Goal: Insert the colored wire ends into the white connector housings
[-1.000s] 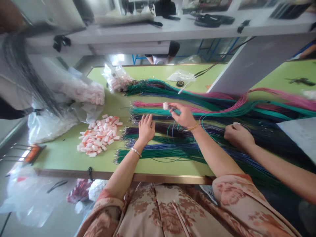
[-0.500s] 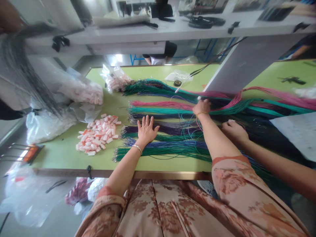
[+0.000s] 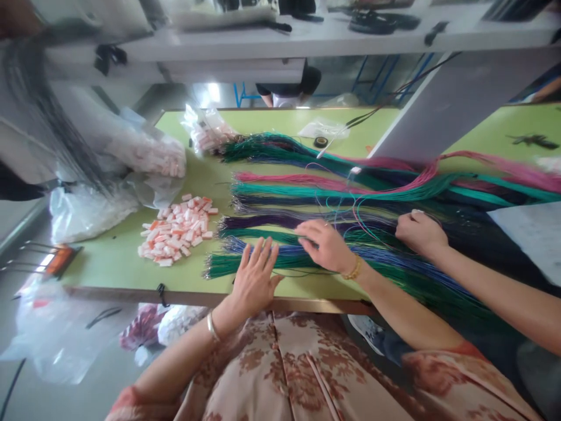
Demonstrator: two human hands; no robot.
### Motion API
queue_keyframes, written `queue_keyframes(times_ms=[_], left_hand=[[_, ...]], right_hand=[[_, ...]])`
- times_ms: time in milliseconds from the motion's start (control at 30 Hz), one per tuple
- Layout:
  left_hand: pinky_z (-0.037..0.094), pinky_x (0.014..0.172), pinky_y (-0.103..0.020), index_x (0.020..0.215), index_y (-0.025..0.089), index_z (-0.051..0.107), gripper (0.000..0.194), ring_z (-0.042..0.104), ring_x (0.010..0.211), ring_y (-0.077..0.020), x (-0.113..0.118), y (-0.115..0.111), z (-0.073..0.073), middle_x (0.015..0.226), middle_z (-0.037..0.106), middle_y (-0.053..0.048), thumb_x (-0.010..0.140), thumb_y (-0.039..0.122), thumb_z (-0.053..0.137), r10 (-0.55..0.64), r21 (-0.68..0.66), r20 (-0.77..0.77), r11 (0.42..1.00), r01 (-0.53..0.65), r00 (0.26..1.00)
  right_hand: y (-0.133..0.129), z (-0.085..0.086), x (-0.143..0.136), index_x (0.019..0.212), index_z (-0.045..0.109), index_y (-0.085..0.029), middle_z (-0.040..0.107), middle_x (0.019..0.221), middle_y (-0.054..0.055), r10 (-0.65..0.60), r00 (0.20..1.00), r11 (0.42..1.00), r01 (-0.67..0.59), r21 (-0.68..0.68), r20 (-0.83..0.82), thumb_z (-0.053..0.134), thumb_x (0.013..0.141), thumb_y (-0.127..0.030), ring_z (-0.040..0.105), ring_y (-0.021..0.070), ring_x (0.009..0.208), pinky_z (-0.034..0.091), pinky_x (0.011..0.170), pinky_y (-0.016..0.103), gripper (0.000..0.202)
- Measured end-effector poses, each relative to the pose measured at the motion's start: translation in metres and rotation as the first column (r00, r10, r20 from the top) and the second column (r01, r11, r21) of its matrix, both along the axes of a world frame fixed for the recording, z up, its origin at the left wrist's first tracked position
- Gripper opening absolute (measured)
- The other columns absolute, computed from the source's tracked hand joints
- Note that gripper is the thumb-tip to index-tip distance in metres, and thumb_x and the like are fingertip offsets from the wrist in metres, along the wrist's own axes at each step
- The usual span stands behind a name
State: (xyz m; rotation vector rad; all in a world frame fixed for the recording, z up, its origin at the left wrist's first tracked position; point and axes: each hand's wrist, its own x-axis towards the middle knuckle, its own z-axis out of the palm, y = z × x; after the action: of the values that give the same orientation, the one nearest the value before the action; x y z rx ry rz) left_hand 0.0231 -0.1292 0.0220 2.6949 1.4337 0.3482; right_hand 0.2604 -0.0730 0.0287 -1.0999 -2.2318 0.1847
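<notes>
Bundles of thin wires lie side by side on the green table: a pink bundle (image 3: 280,180), a teal bundle (image 3: 280,190), a dark purple bundle (image 3: 254,222) and, nearest me, a green bundle (image 3: 223,264). My left hand (image 3: 256,280) rests with fingers stretched over the near green and blue wires. To its right, my right hand (image 3: 326,245) is over the same bundles, fingers loosely bent and apart, with nothing seen in them. A small white connector (image 3: 355,171) with thin coloured wires lies on the far bundles.
Left of the wires is a pile of white and orange connectors (image 3: 177,230). Clear bags (image 3: 205,128) of similar pieces stand behind it. A co-worker's hand (image 3: 421,234) is at the right, close to a paper sheet (image 3: 530,234). A black tape roll (image 3: 321,142) lies farther back.
My right hand has let go of the white connector, leaving it on the far bundles, and has come toward me and left. My left hand has moved nearer to me.
</notes>
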Motion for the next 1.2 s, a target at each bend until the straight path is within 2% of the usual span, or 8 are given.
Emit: queue_keyframes(times_ms=[133, 233, 300, 433, 567, 667, 767, 1200], left_hand=[[0.019, 0.117, -0.055, 0.148, 0.013, 0.038, 0.063, 0.023, 0.147, -0.0361, -0.015, -0.031, -0.013, 0.156, 0.033, -0.018, 0.091, 0.037, 0.049, 0.156, 0.069, -0.031, 0.986, -0.154, 0.987], [0.023, 0.115, -0.057, 0.149, 0.011, 0.035, 0.064, 0.024, 0.146, -0.0387, -0.032, -0.029, -0.02, 0.155, 0.033, -0.022, 0.091, 0.036, 0.049, 0.316, 0.097, 0.012, 0.944, -0.316, 0.949], [0.027, 0.114, -0.056, 0.15, 0.011, 0.032, 0.065, 0.032, 0.142, -0.0377, -0.043, -0.027, -0.025, 0.15, 0.041, -0.022, 0.091, 0.034, 0.048, 0.342, 0.078, 0.038, 0.936, -0.344, 0.939], [0.038, 0.105, -0.05, 0.149, 0.012, 0.033, 0.06, 0.05, 0.128, -0.0339, -0.053, -0.03, -0.032, 0.135, 0.057, -0.02, 0.093, 0.032, 0.044, 0.316, 0.05, 0.069, 0.946, -0.319, 0.946], [0.044, 0.092, -0.044, 0.132, 0.016, 0.055, 0.043, 0.059, 0.111, -0.0307, -0.055, -0.035, -0.03, 0.116, 0.067, -0.017, 0.093, 0.03, 0.045, 0.309, 0.065, 0.052, 0.948, -0.312, 0.95], [0.044, 0.087, -0.041, 0.122, 0.018, 0.062, 0.036, 0.058, 0.105, -0.029, -0.056, -0.032, -0.025, 0.123, 0.065, -0.015, 0.093, 0.03, 0.044, 0.293, 0.064, 0.015, 0.954, -0.293, 0.956], [0.044, 0.085, -0.04, 0.127, 0.019, 0.059, 0.038, 0.057, 0.101, -0.0273, -0.057, -0.029, -0.023, 0.129, 0.063, -0.013, 0.094, 0.028, 0.043, 0.255, 0.05, -0.003, 0.966, -0.255, 0.967], [0.045, 0.087, -0.04, 0.122, 0.023, 0.063, 0.049, 0.056, 0.098, -0.025, -0.046, -0.016, -0.027, 0.113, 0.065, -0.011, 0.081, 0.006, 0.042, 0.037, -0.022, -0.006, 0.999, -0.037, 0.999]], right_hand=[[-0.015, -0.029, -0.016, 0.098, 0.07, -0.019, 0.068, 0.093, 0.01, 0.099, 0.995, 0.992, -0.096, -0.076, 0.029, 0.054, 0.092, -0.024, 0.058, 0.0205, 0.084, 0.048, 0.08, 0.039, 0.018], [-0.019, -0.032, -0.018, 0.096, 0.071, -0.019, 0.067, 0.088, 0.009, 0.102, 0.994, 0.992, -0.098, -0.08, 0.038, 0.055, 0.092, -0.026, 0.057, 0.0193, 0.08, 0.046, 0.076, 0.037, 0.018], [-0.025, -0.031, -0.023, 0.1, 0.07, -0.019, 0.067, 0.092, 0.009, 0.115, 0.991, 0.992, -0.111, -0.067, 0.063, 0.056, 0.092, -0.028, 0.057, 0.0201, 0.083, 0.046, 0.078, 0.037, 0.019], [-0.04, -0.036, -0.035, 0.109, 0.068, -0.017, 0.066, 0.105, 0.012, 0.129, 0.97, 0.992, -0.128, -0.02, 0.207, 0.057, 0.09, -0.027, 0.056, 0.0241, 0.092, 0.044, 0.079, 0.039, 0.024], [-0.048, -0.048, -0.036, 0.11, 0.068, -0.019, 0.066, 0.104, 0.012, 0.1, 0.954, 0.994, -0.111, 0.022, 0.282, 0.05, 0.093, -0.019, 0.056, 0.0232, 0.091, 0.044, 0.078, 0.039, 0.025], [-0.05, -0.054, -0.032, 0.11, 0.069, -0.02, 0.067, 0.103, 0.011, 0.09, 0.951, 0.993, -0.11, 0.052, 0.295, 0.046, 0.094, -0.014, 0.056, 0.0219, 0.09, 0.044, 0.079, 0.038, 0.029], [-0.051, -0.057, -0.027, 0.109, 0.07, -0.021, 0.067, 0.104, 0.01, 0.097, 0.951, 0.992, -0.116, 0.047, 0.294, 0.045, 0.093, -0.012, 0.056, 0.0212, 0.09, 0.044, 0.08, 0.037, 0.031], [-0.056, -0.054, 0.005, 0.105, 0.071, -0.023, 0.068, 0.099, 0.009, 0.074, 0.955, 0.997, -0.08, 0.008, 0.286, 0.044, 0.093, -0.015, 0.056, 0.0204, 0.084, 0.044, 0.076, 0.037, 0.03]])
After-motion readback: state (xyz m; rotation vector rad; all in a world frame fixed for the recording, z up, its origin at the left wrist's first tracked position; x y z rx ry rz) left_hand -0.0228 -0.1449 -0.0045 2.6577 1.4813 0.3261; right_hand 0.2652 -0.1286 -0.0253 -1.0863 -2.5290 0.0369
